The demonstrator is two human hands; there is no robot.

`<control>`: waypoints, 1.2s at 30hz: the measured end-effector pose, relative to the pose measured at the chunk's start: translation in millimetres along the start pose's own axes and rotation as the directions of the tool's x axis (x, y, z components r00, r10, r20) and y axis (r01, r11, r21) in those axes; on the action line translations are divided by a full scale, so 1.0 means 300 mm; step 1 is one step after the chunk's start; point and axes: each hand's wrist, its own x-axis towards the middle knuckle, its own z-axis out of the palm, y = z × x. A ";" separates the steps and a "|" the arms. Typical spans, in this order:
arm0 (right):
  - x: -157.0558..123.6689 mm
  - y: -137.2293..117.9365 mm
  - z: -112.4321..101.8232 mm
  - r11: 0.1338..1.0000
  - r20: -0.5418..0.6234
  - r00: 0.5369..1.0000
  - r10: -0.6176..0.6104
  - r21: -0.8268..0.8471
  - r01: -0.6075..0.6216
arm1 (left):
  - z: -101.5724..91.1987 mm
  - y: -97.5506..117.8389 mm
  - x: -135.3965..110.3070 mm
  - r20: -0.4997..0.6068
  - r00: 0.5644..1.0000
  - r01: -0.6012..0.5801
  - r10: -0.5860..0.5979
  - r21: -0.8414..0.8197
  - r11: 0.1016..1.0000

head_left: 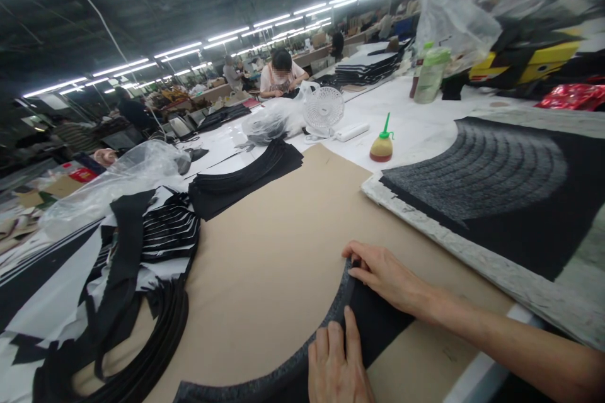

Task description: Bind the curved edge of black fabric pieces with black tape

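A black curved fabric piece [378, 315] with a grey, fuzzy-looking band along its inner curve lies on the tan board [274, 252]. At the upper end of that curve my right hand [378, 271] pinches the edge between thumb and fingers. Lower down, my left hand [336, 359] rests flat on the same piece, fingers stretched out near the band. Its wrist is cut off by the bottom of the view. To the right, overlapping black pieces [510, 170] with grey curved bands lie fanned on a pale slab [444, 252].
At left are a bundle of black curved strips [165, 340] and stacked black pieces [241, 182]. A squeeze bottle with a green nozzle [381, 146], a white fan [324, 107] and a clear jar [431, 79] stand beyond. A person [282, 75] works across the table.
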 end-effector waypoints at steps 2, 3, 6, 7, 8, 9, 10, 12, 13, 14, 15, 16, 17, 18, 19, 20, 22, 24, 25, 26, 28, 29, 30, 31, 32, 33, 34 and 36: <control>0.003 0.005 0.004 1.000 -0.009 1.000 0.005 -0.009 -0.005 | 0.003 -0.002 -0.001 0.008 1.000 -0.003 0.003 0.005 1.000; 0.003 0.006 0.005 1.000 -0.013 1.000 0.007 -0.014 -0.007 | 0.004 -0.002 -0.001 0.015 1.000 -0.006 0.006 0.005 1.000; 0.005 0.006 0.006 1.000 -0.025 1.000 0.008 -0.028 -0.008 | 0.006 -0.004 0.001 0.036 0.999 -0.020 0.020 0.001 1.000; 0.005 0.005 0.006 0.999 -0.030 1.000 0.007 -0.033 -0.008 | 0.006 -0.005 0.001 0.036 0.999 -0.023 0.022 0.003 1.000; 0.005 0.004 0.006 0.999 -0.036 0.999 0.006 -0.039 -0.008 | 0.007 -0.004 0.001 0.035 0.999 -0.022 0.022 0.006 1.000; 0.005 0.002 0.006 0.999 -0.044 0.999 0.006 -0.046 -0.008 | 0.007 -0.004 0.001 0.034 0.999 -0.017 0.017 0.010 1.000; 0.004 0.002 0.006 0.998 -0.053 0.999 0.005 -0.054 -0.008 | 0.008 -0.002 0.000 0.029 1.000 -0.010 0.010 0.014 1.000; 0.002 0.002 0.007 0.997 -0.069 0.998 -0.001 -0.072 -0.003 | 0.013 0.003 -0.001 0.018 1.000 -0.003 0.002 0.014 1.000; 0.001 0.004 0.008 0.997 -0.076 0.997 -0.007 -0.081 0.001 | 0.017 0.007 -0.002 0.010 1.000 0.001 -0.001 0.009 1.000; -0.001 0.006 0.009 0.996 -0.083 0.996 -0.015 -0.091 0.007 | 0.022 0.012 -0.002 -0.006 1.000 0.014 -0.014 0.003 1.000; -0.003 0.008 0.010 0.995 -0.088 0.996 -0.022 -0.100 0.013 | 0.027 0.017 -0.002 -0.021 0.999 0.028 -0.028 -0.004 1.000; -0.005 0.010 0.010 0.994 -0.092 0.995 -0.029 -0.110 0.019 | 0.032 0.021 -0.002 -0.032 0.999 0.038 -0.039 -0.012 0.999; -0.007 0.011 0.010 0.993 -0.096 0.995 -0.035 -0.120 0.023 | 0.035 0.025 -0.001 -0.042 0.998 0.051 -0.052 -0.018 0.999; -0.009 0.012 0.010 0.991 -0.100 0.994 -0.039 -0.129 0.026 | 0.037 0.028 0.000 -0.056 0.996 0.061 -0.062 -0.021 0.998; -0.011 0.012 0.010 0.990 -0.102 0.994 -0.044 -0.137 0.029 | 0.038 0.029 0.002 -0.066 0.996 0.063 -0.065 -0.020 0.998; -0.013 0.012 0.009 0.989 -0.102 0.994 -0.049 -0.144 0.034 | 0.035 0.029 0.004 -0.069 0.996 0.057 -0.058 -0.017 0.998; -0.020 0.015 0.009 0.987 -0.091 0.994 -0.068 -0.151 0.054 | 0.026 0.027 0.007 -0.068 0.997 0.043 -0.043 -0.003 0.999; -0.032 0.027 0.013 0.985 -0.064 0.993 -0.095 -0.148 0.085 | 0.013 0.025 0.009 -0.045 0.999 0.030 -0.029 0.007 1.000; -0.041 0.038 0.016 0.983 -0.055 0.991 -0.120 -0.146 0.111 | 0.007 0.026 0.010 -0.032 0.999 0.037 -0.037 0.003 0.999; -0.052 0.050 0.020 0.979 -0.054 0.987 -0.152 -0.147 0.142 | 0.003 0.029 0.010 -0.023 0.998 0.053 -0.053 -0.007 0.999; -0.075 0.073 0.027 0.958 -0.071 0.971 -0.229 -0.192 0.212 | -0.002 0.037 0.011 -0.003 0.996 0.090 -0.091 -0.036 0.995; -0.085 0.082 0.028 0.938 -0.079 0.959 -0.271 -0.245 0.244 | -0.003 0.041 0.011 0.007 0.994 0.106 -0.106 -0.048 0.993; -0.095 0.086 0.028 0.910 -0.079 0.948 -0.307 -0.317 0.268 | -0.003 0.045 0.012 0.017 0.993 0.116 -0.115 -0.055 0.992; -0.102 0.087 0.025 0.874 -0.065 0.940 -0.334 -0.395 0.283 | -0.004 0.049 0.012 0.031 0.992 0.121 -0.119 -0.057 0.991; -0.108 0.085 0.022 0.833 -0.044 0.934 -0.354 -0.468 0.294 | -0.006 0.051 0.012 0.044 0.991 0.127 -0.124 -0.054 0.991; -0.112 0.081 0.017 0.794 -0.020 0.930 -0.368 -0.526 0.303 | -0.011 0.054 0.013 0.054 0.990 0.135 -0.133 -0.049 0.990; -0.115 0.078 0.013 0.761 0.002 0.925 -0.380 -0.567 0.314 | -0.019 0.056 0.015 0.062 0.988 0.146 -0.143 -0.045 0.988; -0.120 0.084 0.010 0.716 0.028 0.909 -0.416 -0.606 0.346 | -0.047 0.058 0.021 0.075 0.985 0.157 -0.153 -0.053 0.986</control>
